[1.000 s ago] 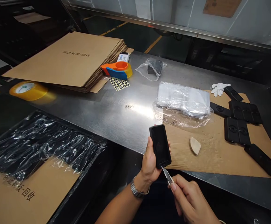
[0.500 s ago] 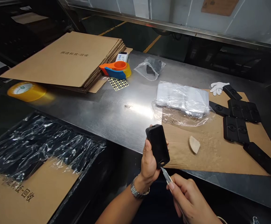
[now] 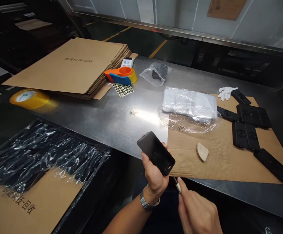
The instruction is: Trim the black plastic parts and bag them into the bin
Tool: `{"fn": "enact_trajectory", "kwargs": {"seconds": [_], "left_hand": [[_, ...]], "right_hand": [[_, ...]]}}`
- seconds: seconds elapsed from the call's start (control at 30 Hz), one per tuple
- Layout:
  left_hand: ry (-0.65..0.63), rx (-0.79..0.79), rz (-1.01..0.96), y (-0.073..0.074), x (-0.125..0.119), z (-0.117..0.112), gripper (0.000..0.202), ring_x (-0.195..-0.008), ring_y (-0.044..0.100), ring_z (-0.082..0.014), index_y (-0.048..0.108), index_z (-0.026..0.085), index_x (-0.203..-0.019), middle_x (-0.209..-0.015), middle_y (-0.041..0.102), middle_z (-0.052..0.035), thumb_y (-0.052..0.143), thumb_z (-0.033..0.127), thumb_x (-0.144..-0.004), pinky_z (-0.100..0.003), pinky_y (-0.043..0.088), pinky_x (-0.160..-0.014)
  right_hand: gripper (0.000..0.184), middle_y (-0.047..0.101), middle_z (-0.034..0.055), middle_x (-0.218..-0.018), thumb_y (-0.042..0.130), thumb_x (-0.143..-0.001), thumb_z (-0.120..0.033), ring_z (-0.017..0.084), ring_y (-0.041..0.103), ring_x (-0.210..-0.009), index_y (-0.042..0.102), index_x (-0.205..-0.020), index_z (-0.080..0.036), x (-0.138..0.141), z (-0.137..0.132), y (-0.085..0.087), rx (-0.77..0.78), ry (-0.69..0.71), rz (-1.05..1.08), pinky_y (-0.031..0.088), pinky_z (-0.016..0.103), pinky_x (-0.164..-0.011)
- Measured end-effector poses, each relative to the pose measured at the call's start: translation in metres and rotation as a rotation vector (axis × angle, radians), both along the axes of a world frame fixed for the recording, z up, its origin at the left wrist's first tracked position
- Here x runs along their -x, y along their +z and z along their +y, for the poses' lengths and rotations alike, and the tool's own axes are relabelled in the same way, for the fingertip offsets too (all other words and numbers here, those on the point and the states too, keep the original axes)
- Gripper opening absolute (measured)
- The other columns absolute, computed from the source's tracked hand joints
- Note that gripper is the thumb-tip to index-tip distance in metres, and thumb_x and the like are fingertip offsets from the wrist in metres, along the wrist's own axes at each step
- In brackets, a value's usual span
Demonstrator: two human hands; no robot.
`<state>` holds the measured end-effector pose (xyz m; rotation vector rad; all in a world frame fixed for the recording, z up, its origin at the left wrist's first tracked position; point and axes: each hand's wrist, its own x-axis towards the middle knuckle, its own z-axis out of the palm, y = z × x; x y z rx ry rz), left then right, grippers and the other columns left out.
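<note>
A black rectangular plastic housing (image 3: 156, 152) with a small hole near its lower end is gripped in my left hand (image 3: 155, 177), in front of the table edge. The fingers wrap around its sides, and a metal watch is on that wrist. My right hand (image 3: 197, 208) is closed on a utility knife (image 3: 177, 186) with a pale handle. Its thin blade points up at the lower corner of the housing; whether it touches cannot be made out. Beyond the hands, a wedge-shaped tan block (image 3: 202, 152) lies on a cardboard sheet (image 3: 187, 165).
More black housings (image 3: 245, 135) and a white glove (image 3: 226, 93) lie at the right. Clear plastic bags (image 3: 190, 103) sit mid-table. A tape dispenser (image 3: 122, 76), sticker sheet (image 3: 123, 90) and cardboard stack (image 3: 68, 68) are at the left. A plastic-lined box (image 3: 46, 152) stands lower left.
The housing has tilted over to the left and turned in my left hand. My right hand has rolled, and the knife has moved slightly right with it, staying by the housing's lower end.
</note>
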<state>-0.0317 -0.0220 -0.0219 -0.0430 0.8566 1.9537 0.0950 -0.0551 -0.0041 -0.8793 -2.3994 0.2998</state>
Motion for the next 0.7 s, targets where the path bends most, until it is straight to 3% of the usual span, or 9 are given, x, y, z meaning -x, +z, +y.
{"fn": "enact_trajectory", "kwargs": {"seconds": [0.13, 0.33, 0.57, 0.7], "left_hand": [[0.109, -0.032, 0.048, 0.0014, -0.0038, 0.0002, 0.048, -0.067, 0.055, -0.0138, 0.064, 0.025, -0.094, -0.077, 0.060, -0.0020, 0.038, 0.062, -0.080, -0.024, 0.046, -0.062], [0.166, -0.083, 0.045, 0.0036, -0.0064, 0.0001, 0.049, -0.069, 0.055, -0.0139, 0.042, 0.040, -0.126, -0.081, 0.058, -0.0009, 0.039, 0.060, -0.082, -0.026, 0.047, -0.066], [0.213, -0.088, 0.152, 0.0014, -0.0075, -0.0019, 0.052, -0.067, 0.054, -0.0148, 0.036, 0.040, -0.130, -0.078, 0.057, -0.0009, 0.036, 0.060, -0.082, -0.027, 0.047, -0.061], [0.199, 0.024, 0.181, -0.0047, -0.0074, -0.0038, 0.053, -0.070, 0.056, -0.0165, 0.040, 0.038, -0.129, -0.083, 0.058, -0.0014, 0.035, 0.062, -0.082, -0.029, 0.048, -0.063]], "right_hand": [[0.029, 0.047, -0.0016, -0.047, 0.041, -0.085, -0.006, 0.009, 0.045, -0.038, 0.058, -0.107, 0.004, 0.0040, -0.0012, 0.0004, -0.168, -0.024, -0.150, 0.032, 0.024, -0.042], [0.029, 0.046, -0.0023, -0.046, 0.040, -0.084, -0.003, 0.008, 0.041, -0.038, 0.063, -0.100, 0.004, 0.0059, -0.0009, 0.0005, -0.215, -0.036, -0.140, 0.029, 0.024, -0.041], [0.031, 0.047, -0.0016, -0.048, 0.038, -0.083, -0.003, 0.007, 0.043, -0.041, 0.063, -0.101, 0.002, 0.0020, 0.0001, -0.0009, -0.247, 0.008, -0.220, 0.028, 0.024, -0.043], [0.034, 0.043, -0.0018, -0.048, 0.037, -0.082, -0.003, 0.009, 0.039, -0.042, 0.062, -0.104, 0.000, 0.0011, -0.0013, -0.0032, -0.335, -0.040, -0.297, 0.024, 0.027, -0.046]]}}
